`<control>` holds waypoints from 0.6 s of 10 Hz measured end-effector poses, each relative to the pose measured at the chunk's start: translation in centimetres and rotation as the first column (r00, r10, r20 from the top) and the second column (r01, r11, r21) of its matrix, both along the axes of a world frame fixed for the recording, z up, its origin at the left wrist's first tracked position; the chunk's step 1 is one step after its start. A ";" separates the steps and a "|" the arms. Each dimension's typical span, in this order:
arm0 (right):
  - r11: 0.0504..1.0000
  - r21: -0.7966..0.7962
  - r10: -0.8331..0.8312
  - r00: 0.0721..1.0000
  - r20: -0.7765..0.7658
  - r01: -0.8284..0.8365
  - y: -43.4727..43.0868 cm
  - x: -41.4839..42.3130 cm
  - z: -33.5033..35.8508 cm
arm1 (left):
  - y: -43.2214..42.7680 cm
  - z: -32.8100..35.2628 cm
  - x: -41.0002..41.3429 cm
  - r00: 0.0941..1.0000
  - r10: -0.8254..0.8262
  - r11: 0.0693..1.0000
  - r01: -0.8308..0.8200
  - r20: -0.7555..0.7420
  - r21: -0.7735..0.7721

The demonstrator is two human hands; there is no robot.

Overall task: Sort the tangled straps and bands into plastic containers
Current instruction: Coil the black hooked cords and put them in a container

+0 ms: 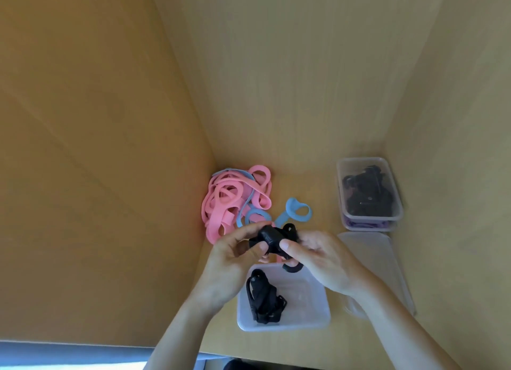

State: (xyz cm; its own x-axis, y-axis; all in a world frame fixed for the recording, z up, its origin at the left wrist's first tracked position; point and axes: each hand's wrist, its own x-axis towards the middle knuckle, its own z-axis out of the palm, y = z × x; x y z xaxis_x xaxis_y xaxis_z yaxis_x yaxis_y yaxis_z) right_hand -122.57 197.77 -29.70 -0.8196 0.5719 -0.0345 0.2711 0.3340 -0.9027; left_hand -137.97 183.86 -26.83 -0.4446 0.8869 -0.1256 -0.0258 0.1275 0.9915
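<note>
Both hands hold a bunched black strap point(272, 238) above the near clear container point(312, 318). My left hand point(235, 256) grips its left side with fingers curled round it. My right hand point(318, 254) pinches its right side, and a black loop hangs below. Another black strap point(262, 300) lies inside the near container. A tangle of pink bands point(235, 200) with blue bands point(298, 210) lies in the back left corner of the desk.
At the back right, a clear container of black straps point(367, 189) is stacked on one holding purple bands point(365, 225). A clear lid point(381, 261) lies in front of them. Wooden walls point(110, 148) enclose the desk on the left, back and right.
</note>
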 end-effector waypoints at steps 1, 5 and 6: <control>1.000 -0.003 0.023 0.999 -0.030 -0.023 -0.8 0.8 -1.1 | 0.0 -0.5 -0.1 1.000 -0.021 0.999 0.021 0.008 -0.033; 0.879 -0.461 -0.156 0.987 -0.037 0.122 -1.2 1.5 -2.4 | 0.3 -3.2 -0.2 0.963 -0.083 0.995 0.095 0.256 -0.036; 0.705 -0.709 -0.137 0.977 -0.165 -0.021 -1.7 1.4 -2.8 | 0.6 -3.7 0.1 0.947 -0.108 0.989 0.132 0.303 -0.060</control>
State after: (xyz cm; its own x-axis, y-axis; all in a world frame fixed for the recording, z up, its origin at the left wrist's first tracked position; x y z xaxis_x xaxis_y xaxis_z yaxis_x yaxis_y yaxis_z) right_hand -121.17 196.02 -32.54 -0.8198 0.4913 -0.2940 0.0656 -0.4296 -0.9006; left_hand -137.82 184.44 -30.49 -0.2672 0.9133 -0.3075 -0.2983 0.2251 0.9276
